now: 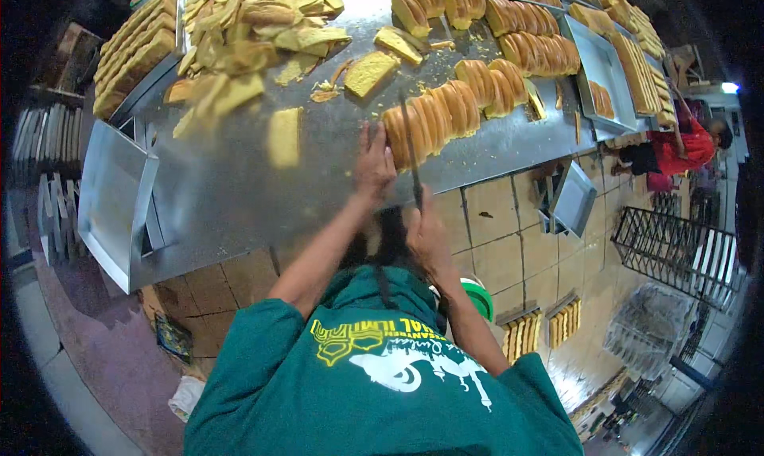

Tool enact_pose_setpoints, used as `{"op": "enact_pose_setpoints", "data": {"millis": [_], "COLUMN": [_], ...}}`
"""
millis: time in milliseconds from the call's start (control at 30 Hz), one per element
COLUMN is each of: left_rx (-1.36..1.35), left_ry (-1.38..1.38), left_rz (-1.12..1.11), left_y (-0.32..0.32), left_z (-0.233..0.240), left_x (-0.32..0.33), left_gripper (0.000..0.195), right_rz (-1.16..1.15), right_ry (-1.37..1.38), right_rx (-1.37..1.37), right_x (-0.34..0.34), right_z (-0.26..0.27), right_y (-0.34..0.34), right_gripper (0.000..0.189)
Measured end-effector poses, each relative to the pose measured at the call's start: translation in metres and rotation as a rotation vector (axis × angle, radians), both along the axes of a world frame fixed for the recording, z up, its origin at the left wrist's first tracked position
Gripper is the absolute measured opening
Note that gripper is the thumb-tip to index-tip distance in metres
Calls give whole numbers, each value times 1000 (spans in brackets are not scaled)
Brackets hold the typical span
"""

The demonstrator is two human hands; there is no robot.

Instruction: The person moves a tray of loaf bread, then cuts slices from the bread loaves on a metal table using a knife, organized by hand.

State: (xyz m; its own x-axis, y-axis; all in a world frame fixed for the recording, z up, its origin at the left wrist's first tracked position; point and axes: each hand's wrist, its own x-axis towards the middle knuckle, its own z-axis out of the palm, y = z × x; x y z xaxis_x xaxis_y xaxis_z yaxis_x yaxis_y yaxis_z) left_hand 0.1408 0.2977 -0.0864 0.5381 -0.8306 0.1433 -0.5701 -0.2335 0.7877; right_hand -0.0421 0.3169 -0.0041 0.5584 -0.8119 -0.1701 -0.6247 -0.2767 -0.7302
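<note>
My left hand rests its fingers against the left end of a row of sliced bread loaf on the metal table. In my right hand is the handle of a long knife, whose dark, blurred blade lies across the row near that end. A flat bread piece lies on the table left of my left hand. Beyond my hands are a thick cut end piece and crumbs. Further left, a heap of bread slices and crusts is piled up, with some blurred pieces at its near side.
Several sliced loaves stand at the back right, near a metal tray. An empty tray sits at the table's left corner. Bread fills another tray. On the tiled floor are a rack and a green-rimmed bucket. A person in red is at right.
</note>
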Motion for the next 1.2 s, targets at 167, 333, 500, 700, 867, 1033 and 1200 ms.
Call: {"op": "enact_pose_setpoints", "data": {"millis": [167, 333, 500, 700, 867, 1033, 1200], "left_rx": [-50, -10, -97, 20, 0, -94, 48], "left_ry": [-128, -130, -122, -85, -185, -132, -319], "left_rz": [21, 13, 66, 54, 30, 128, 113], "left_y": [-5, -4, -9, -9, -13, -17, -21], "left_z": [-23, -20, -22, -22, -30, -35, -40], "left_x": [3, 6, 0, -1, -3, -6, -4], "left_gripper": [57, 57, 55, 60, 61, 63, 65], "right_rz": [0, 23, 19, 36, 18, 44, 68], "right_ry": [52, 160, 216, 125, 295, 145, 217], "right_rx": [-6, 27, -30, 9, 105, -81, -28], "right_x": [38, 38, 31, 30, 29, 36, 8], "right_z": [-3, 21, 26, 28, 34, 18, 21], "right_y": [-22, -16, -7, -17, -21, -30, -9], "right_gripper": [58, 60, 65, 64, 65, 58, 61]}}
